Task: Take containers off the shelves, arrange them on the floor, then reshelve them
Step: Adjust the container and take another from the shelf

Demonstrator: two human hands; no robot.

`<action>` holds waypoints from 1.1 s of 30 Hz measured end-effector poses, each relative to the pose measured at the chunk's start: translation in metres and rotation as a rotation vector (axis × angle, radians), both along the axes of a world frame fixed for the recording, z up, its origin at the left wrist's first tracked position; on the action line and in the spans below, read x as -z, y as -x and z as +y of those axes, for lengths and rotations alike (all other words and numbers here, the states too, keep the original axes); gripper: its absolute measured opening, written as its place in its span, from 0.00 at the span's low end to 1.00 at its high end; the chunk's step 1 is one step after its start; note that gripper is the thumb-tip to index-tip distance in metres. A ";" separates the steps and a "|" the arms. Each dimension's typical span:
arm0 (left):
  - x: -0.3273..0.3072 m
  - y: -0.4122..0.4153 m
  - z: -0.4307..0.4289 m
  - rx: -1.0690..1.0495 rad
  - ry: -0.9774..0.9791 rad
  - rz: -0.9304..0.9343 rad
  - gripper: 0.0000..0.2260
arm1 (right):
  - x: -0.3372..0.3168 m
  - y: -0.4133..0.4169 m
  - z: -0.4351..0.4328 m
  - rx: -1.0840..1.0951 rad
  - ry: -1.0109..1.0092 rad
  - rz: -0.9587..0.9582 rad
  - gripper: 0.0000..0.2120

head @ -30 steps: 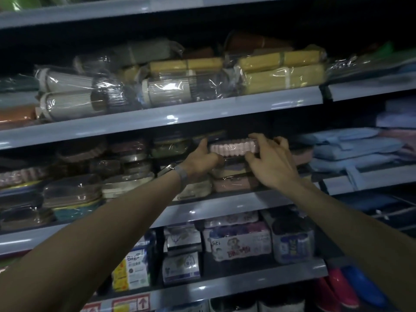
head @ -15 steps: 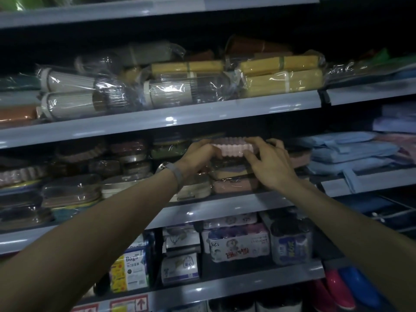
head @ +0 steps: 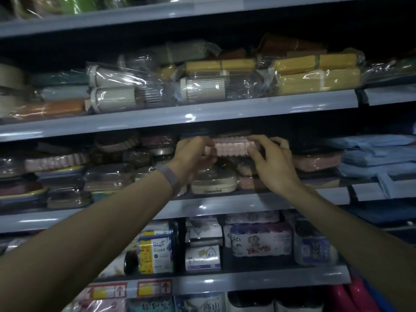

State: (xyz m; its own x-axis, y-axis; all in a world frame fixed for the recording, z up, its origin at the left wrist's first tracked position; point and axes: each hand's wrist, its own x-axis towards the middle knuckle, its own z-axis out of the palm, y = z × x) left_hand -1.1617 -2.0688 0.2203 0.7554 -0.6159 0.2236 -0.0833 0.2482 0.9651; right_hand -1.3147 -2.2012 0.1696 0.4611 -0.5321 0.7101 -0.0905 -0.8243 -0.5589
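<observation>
Head view showed the left hand (head: 194, 157) and the right hand (head: 275, 164) each curled round one end of a pink ribbed container (head: 230, 148), above other stacked containers (head: 213, 182) on the middle shelf (head: 225, 207); a grey wristband (head: 167, 176) circled the left wrist

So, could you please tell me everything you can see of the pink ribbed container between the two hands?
The pink container is a low, oblong box with a scalloped, ribbed side wall, plastic by its look. It sits level, high in the middle shelf, just under the shelf above, over a cream container; whether anything bears it is unclear. The left hand grips its left end; the right hand holds its right end, fingers on top, thumb in front. Its back is hidden.
</observation>
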 end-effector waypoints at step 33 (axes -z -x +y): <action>0.106 -0.062 0.433 -0.669 0.003 0.257 0.14 | 0.103 -0.242 0.344 -1.194 -0.810 -0.027 0.16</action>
State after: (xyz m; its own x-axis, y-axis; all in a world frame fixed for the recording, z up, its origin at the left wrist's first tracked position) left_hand -1.1002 -1.6360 0.1148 0.9999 -0.0017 -0.0109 0.0110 0.2259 0.9741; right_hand -1.0724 -1.8569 0.0662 0.9018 -0.0985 0.4208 0.4312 0.1402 -0.8913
